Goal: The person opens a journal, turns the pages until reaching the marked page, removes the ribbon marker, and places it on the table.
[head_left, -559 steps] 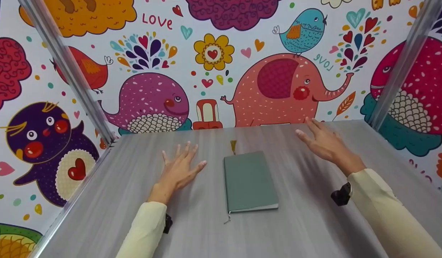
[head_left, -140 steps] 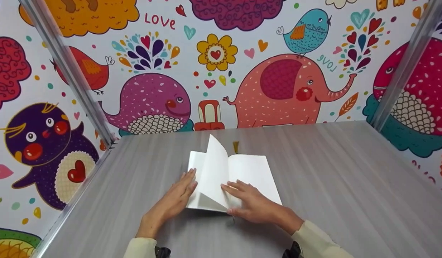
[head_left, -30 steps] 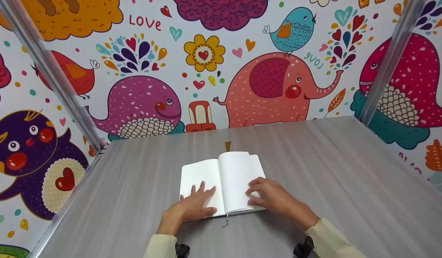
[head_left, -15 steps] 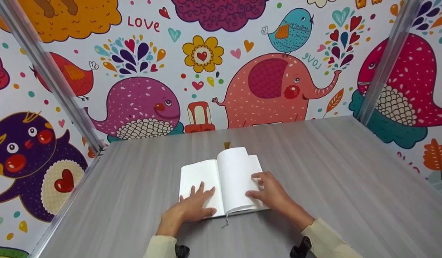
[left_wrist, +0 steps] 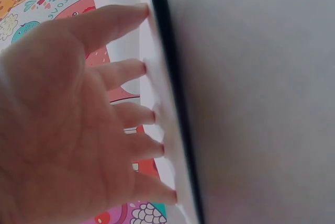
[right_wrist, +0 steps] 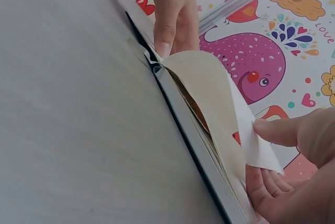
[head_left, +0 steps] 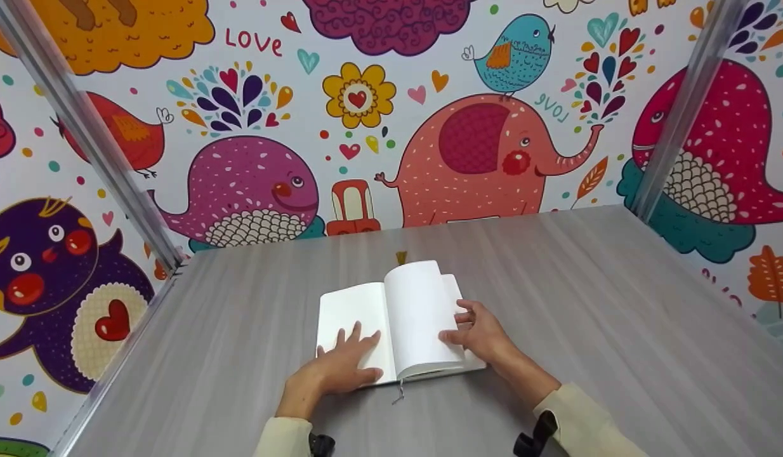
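Since one second earlier, the right hand had shifted toward the far edge of the grey wood-grain bench. Head view: one dark-covered, white-paged paper notebook lay open between the left and right edges; the left hand was spread on it, apparently to flatten it. Left wrist view: five fingertips touched paper. Right wrist view: the right hand pinched raised white leaves, probably to steady them; leaf count unclear.

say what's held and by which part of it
The right hand pinches lifted paper of the open notebook by the paper's outer edge; the left hand only rests on the facing page.
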`<state>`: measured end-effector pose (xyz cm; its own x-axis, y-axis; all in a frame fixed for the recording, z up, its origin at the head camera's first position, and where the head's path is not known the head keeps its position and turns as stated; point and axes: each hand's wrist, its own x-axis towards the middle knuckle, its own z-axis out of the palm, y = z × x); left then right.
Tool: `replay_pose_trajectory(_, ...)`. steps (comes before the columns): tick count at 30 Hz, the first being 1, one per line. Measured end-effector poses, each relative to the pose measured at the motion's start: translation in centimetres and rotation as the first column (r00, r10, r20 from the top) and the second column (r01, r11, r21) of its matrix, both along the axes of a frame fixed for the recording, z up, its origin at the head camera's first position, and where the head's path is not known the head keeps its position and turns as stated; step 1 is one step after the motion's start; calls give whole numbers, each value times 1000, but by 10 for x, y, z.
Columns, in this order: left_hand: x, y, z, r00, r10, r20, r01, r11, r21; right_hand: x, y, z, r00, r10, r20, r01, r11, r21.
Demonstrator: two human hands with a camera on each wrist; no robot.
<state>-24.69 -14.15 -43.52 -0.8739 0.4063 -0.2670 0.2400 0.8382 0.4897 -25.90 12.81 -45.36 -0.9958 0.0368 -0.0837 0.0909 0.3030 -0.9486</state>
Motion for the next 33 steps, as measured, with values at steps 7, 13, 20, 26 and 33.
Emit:
replay_pose_trajectory(7,0,-1,0,1000,12,12,-12,1000,2,-3,3,-1,1000,-18,-6,18,1000,-2)
replay_pose_trajectory(13,0,-2,2,1000,5,13,-5,1000,10,-3,6,0,1000,-9,10,9,999,36)
replay_pose_trajectory(20,-1,-8,2,1000,-18,-10,18,1000,23,-2,6,6,1000,-2,-3,2,1000,19)
replay_pose_trajectory(26,-2,-9,1,999,-39,-17,40,999,20,0,5,9,1000,10,-6,-10,1000,5)
replay_pose_trajectory(33,-1,-11,2,999,-31,-32,32,999,29,-2,1,15,999,17,-28,-19,999,-41)
